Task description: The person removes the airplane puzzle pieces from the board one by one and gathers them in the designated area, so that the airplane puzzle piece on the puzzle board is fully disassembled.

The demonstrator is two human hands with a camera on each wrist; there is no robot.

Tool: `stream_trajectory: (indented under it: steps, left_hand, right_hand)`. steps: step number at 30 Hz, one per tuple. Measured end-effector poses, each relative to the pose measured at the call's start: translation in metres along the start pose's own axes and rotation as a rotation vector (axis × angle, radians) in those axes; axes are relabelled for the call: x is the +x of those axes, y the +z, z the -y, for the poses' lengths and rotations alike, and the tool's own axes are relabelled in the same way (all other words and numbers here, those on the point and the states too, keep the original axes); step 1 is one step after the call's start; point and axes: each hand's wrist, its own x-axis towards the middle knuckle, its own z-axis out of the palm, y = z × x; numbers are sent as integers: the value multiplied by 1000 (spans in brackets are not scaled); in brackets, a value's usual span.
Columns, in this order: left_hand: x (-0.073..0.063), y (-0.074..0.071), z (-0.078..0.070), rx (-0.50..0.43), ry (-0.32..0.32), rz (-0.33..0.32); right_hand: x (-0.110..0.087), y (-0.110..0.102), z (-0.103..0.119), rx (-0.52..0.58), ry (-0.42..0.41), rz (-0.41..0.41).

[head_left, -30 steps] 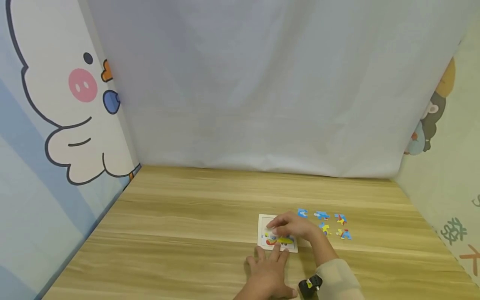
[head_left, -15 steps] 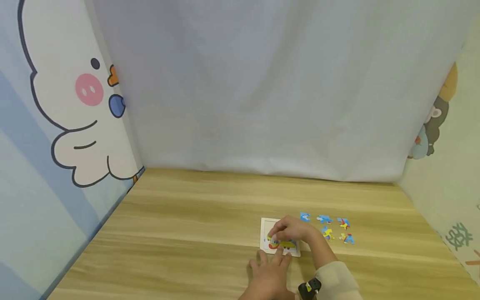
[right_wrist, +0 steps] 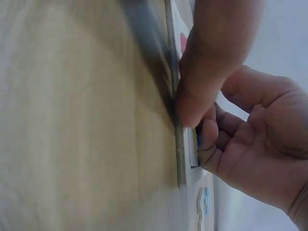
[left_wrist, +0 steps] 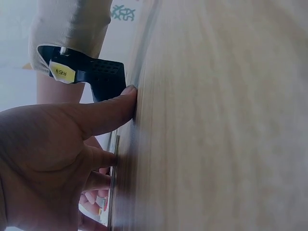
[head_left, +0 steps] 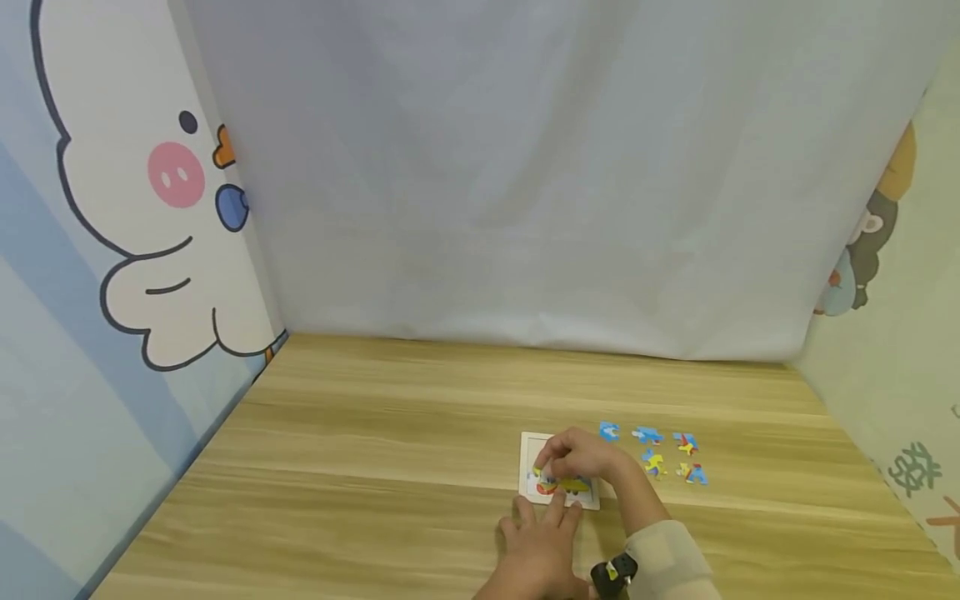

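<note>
A small jigsaw puzzle in a white-rimmed tray (head_left: 527, 492) lies on the table in the head view, its near rows filled with red, yellow and blue printed pieces. My left hand (head_left: 534, 546) is spread flat, its fingertips on the tray's near edge. Over the middle of the tray, my right hand (head_left: 585, 457) pinches a jigsaw piece with curled fingers, which mostly hide it. A bit of blue and yellow shows at those fingertips in the right wrist view. The left wrist view has the left thumb (left_wrist: 113, 111) extended onto the table.
Several loose jigsaw pieces (head_left: 647, 435) lie in two rows right of the tray on the wooden table (head_left: 360, 467). A black wrist camera (head_left: 613, 575) sits on the right sleeve, close beside the left hand. A grey curtain (head_left: 525, 208) hangs behind the table, with printed walls either side.
The right fingertips have moved slightly nearer within the tray. The left hand stays at the near edge, and the loose pieces lie as before. The head view has shifted a little.
</note>
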Motion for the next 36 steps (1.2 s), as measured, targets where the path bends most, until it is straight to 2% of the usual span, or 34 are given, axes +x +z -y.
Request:
stream_trajectory:
  steps: [6, 10, 15, 19, 23, 30, 36]
  left_hand:
    - [1, 1, 0, 18, 9, -20]
    - [1, 4, 3, -7, 20, -16]
    - [4, 8, 5, -54, 15, 4]
    - [5, 6, 3, -10, 14, -25]
    - [5, 4, 1, 55, 10, -61]
    - [7, 2, 1, 73, -9, -19]
    - [6, 4, 1, 76, 0, -30]
  right_hand:
    - [-2, 0, 2, 140, -17, 12]
    - [0, 5, 4, 193, -27, 21]
    - [0, 7, 5, 191, -24, -11]
    - [-2, 3, 2, 196, -28, -65]
    - [-4, 1, -1, 225, -52, -76]
    - [-12, -1, 1, 216, -59, -99]
    - [-20, -3, -2, 209, -75, -104]
